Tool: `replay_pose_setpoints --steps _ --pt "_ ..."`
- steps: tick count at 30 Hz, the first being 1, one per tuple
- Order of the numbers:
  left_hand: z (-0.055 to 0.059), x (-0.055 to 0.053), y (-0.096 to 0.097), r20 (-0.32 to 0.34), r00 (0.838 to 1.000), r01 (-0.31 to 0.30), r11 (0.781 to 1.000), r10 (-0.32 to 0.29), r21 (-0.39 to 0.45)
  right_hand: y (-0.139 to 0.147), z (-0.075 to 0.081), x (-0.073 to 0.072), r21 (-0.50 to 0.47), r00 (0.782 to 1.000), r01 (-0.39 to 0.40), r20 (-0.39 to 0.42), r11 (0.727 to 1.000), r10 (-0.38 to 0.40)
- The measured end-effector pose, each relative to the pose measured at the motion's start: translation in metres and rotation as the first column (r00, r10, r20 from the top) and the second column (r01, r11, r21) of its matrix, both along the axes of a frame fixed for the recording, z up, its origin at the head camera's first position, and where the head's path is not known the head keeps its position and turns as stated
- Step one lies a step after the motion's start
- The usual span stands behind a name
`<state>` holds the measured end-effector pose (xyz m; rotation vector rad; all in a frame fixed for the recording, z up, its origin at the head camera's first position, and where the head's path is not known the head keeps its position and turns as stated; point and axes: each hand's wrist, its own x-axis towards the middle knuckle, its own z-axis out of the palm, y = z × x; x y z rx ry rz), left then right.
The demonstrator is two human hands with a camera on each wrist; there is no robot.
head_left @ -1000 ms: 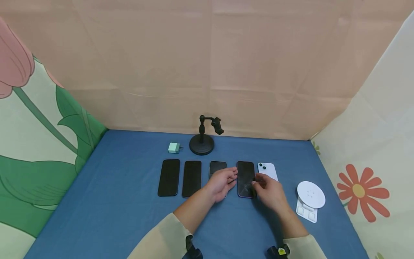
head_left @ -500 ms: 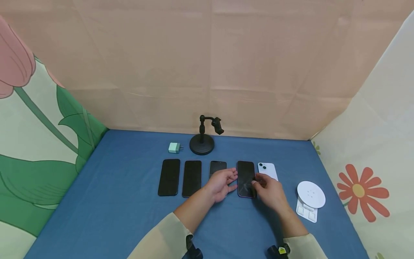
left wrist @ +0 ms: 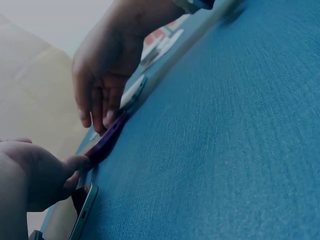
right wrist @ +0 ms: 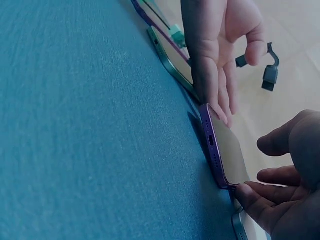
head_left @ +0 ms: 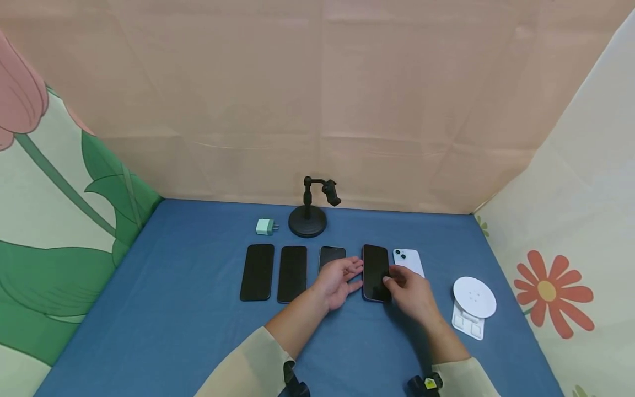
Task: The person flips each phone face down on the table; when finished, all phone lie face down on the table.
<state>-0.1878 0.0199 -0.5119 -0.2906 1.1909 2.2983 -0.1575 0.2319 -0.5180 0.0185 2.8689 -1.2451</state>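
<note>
A flat rectangular phone with a black glass screen and a purple frame (head_left: 375,262) lies face up between the person's two hands, fourth from the left in a row of five on the blue cloth-covered table (head_left: 149,331). The right hand (head_left: 410,292) pinches its right long edge, while the left hand (head_left: 339,283) has its fingers extended, touching the left edge without gripping. Holding it from opposite sides probably steadies it and spares the screen; a shadow beneath suggests its near end is slightly raised, though full clearance cannot be told. Left of it are two black-screened phones, the outermost one (head_left: 257,273) and its neighbour (head_left: 292,275), then a mint-framed phone (head_left: 331,253) partly hidden by the left hand. A pale blue phone (head_left: 410,262) lies camera side up at the right end. The spacing seemingly keeps each one separately reachable. Behind stand a mint-green plug adapter (head_left: 265,226) and a black round-based stand (head_left: 307,221); a white round disc (head_left: 474,296) lies farther right. No brand is legible; the yellow-green label (head_left: 430,383) at the right wrist is too small to read.
</note>
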Motion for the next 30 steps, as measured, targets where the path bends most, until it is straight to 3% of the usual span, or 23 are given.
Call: replay_pose_setpoints --steps 24,30 --pt "0.025 0.006 -0.017 -0.014 1.0 -0.022 0.997 0.023 0.071 -0.017 0.0 -0.004 -0.095 0.997 -0.029 0.071 0.995 0.036" --pt "0.031 0.007 -0.018 -0.016 1.0 -0.012 0.995 0.013 0.095 -0.022 0.001 -0.006 -0.23 0.992 -0.003 0.118 0.973 0.031"
